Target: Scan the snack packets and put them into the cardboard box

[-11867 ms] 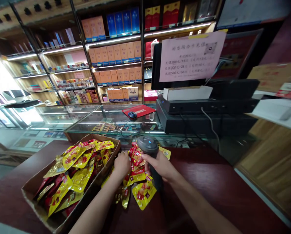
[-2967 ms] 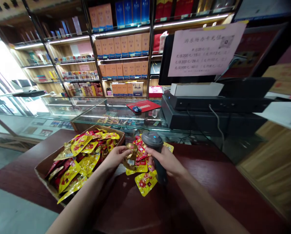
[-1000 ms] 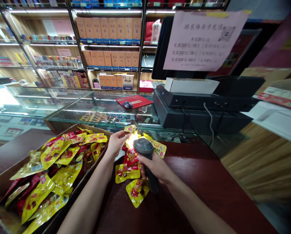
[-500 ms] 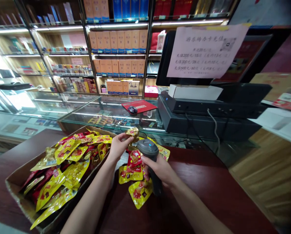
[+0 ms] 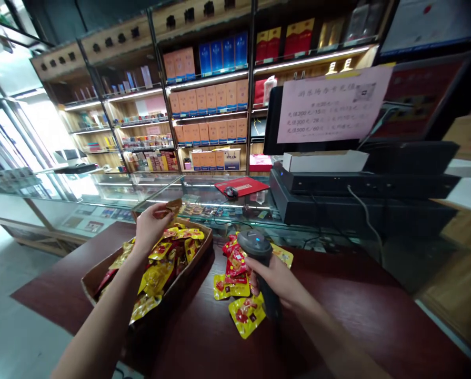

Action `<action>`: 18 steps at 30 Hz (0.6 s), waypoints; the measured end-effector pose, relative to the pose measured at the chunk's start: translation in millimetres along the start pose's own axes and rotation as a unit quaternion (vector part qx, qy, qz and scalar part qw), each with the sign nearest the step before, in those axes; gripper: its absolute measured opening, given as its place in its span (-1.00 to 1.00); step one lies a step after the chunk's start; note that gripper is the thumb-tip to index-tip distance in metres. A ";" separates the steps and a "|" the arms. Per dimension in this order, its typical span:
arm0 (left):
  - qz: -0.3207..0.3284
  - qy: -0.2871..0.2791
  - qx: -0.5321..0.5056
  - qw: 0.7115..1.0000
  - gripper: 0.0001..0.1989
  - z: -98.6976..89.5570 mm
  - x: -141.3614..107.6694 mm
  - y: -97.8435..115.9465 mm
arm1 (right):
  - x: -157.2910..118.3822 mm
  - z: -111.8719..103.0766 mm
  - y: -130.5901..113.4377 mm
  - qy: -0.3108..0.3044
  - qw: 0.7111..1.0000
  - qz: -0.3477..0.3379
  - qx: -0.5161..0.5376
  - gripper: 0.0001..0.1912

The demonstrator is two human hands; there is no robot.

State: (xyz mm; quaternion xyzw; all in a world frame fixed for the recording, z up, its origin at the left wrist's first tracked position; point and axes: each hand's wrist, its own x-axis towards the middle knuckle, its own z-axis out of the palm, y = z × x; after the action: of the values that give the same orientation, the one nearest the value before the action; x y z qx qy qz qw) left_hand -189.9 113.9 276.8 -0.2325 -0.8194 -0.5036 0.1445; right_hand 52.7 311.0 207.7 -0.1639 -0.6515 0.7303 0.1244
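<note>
My left hand [image 5: 151, 227] pinches a gold snack packet [image 5: 172, 208] by its edge, above the far side of an open cardboard box [image 5: 203, 237]. Yellow, red and gold snack packets [image 5: 156, 276] fill that box, partly hidden behind my left forearm. My right hand [image 5: 272, 276] is wrapped round the handle of a black barcode scanner [image 5: 254, 245], whose head points away from me and shows a small blue light. Under and beside the scanner, several red packets [image 5: 235, 260] and yellow packets [image 5: 248, 316] lie in a loose pile on the dark red table.
Behind the table [image 5: 338, 295] runs a glass display counter [image 5: 196, 192] with a red mouse pad [image 5: 245, 186] and a mouse [image 5: 231, 192]. At the right stand a monitor with a paper notice [image 5: 326, 108] and a black cash drawer [image 5: 310, 205]. Shelves of boxed goods line the back wall.
My left hand has carried the gold packet leftward from beside the scanner to above the box. My right hand keeps hold of the scanner over the pile. The view has shifted left and up.
</note>
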 end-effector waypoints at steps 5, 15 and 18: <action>0.005 -0.034 0.018 0.999 -0.57 -6.6 -7.6 -7.6 | -1.2 1.2 -3.5 0.009 1.000 0.003 -0.014 -0.66; 0.033 -0.135 -0.073 0.988 -0.69 68.7 -54.2 11.3 | -1.9 -4.3 -9.1 0.027 1.000 0.000 -0.006 -0.69; 0.031 -0.175 -0.094 0.980 -0.71 103.3 -69.6 11.1 | -0.6 -7.5 -11.7 0.033 0.999 0.004 0.003 -0.69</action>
State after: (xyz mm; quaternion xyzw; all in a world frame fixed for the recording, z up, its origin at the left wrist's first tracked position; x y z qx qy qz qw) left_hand -125.2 194.0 205.9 -0.3545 -0.7737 -0.5251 -0.0084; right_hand 55.9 319.0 218.6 -0.1901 -0.6440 0.7270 0.1435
